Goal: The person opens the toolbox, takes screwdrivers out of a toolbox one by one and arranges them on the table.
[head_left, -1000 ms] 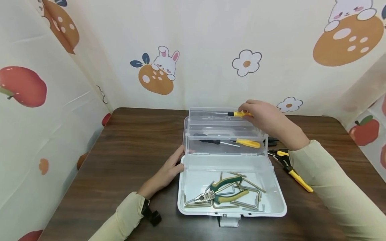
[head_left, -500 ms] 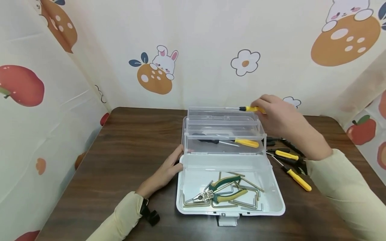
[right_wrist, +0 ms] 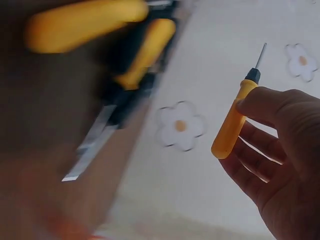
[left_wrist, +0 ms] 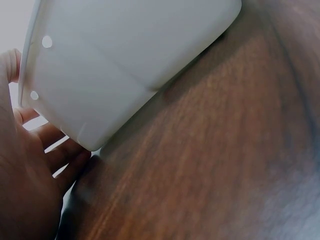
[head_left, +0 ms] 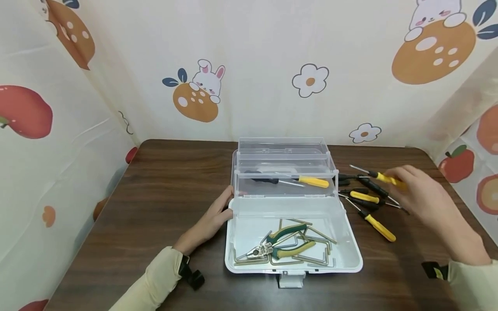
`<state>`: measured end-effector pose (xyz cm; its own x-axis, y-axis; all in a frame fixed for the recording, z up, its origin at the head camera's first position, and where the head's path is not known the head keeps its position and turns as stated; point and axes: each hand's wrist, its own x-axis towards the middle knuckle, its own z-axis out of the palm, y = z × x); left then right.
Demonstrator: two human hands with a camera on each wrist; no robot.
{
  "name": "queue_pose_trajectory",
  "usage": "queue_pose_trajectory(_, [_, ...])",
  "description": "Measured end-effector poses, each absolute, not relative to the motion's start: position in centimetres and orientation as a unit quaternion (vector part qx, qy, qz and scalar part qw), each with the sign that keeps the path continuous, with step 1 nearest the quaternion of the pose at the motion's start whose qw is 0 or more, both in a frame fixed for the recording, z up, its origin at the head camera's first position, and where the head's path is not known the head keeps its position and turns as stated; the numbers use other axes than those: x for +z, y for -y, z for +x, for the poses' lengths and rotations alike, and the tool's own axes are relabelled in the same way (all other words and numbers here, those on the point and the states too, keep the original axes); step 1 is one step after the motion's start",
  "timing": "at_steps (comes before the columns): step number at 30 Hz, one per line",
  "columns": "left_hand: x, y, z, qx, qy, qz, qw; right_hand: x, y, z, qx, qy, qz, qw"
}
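A yellow-handled screwdriver (head_left: 383, 178) is pinched between the thumb and fingers of my right hand (head_left: 420, 194), above the table's right side. The right wrist view shows its black collar and thin shaft pointing up. My left hand (head_left: 210, 222) holds the left side of a white toolbox (head_left: 229, 255), thumb at the rim and fingers at its back corner. Inside the toolbox lie green-handled pliers (head_left: 289, 233) and several hex keys (head_left: 319, 255). Through the clear raised lid (head_left: 284, 147), another yellow screwdriver (head_left: 313, 182) and a black screwdriver (head_left: 268, 180) show.
Right of the toolbox, several yellow- and black-handled screwdrivers lie in a loose pile, one yellow screwdriver (head_left: 379, 226) nearest the front. The toolbox latch (head_left: 290, 280) hangs down at the front. A patterned cloth wall (head_left: 256, 86) stands behind the brown table (head_left: 186, 172).
My right hand has lifted the yellow screwdriver from the raised lid's top compartment and carried it right and towards me, over the pile. My left hand stays on the toolbox.
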<state>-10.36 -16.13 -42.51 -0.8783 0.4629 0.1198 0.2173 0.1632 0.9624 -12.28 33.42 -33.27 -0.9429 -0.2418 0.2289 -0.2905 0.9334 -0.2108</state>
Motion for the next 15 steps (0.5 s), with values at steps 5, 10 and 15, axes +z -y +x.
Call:
queue_pose_trajectory(5, [-42.3, 16.3, -10.4, 0.610, -0.752, 0.231, 0.099, -36.3, -35.0, -10.6, 0.129, 0.979, 0.130, 0.090])
queue_pose_trajectory(10, [-42.3, 16.2, -10.6, 0.617, -0.745, 0.233, 0.097, -38.0, -35.6, -9.7, 0.139, 0.979, 0.120, 0.084])
queue_pose_trajectory(15, [-42.4, 16.0, -10.5, 0.602, -0.757, 0.230, 0.104, -39.2, -35.9, -8.7, 0.150, 0.981, 0.103, 0.068])
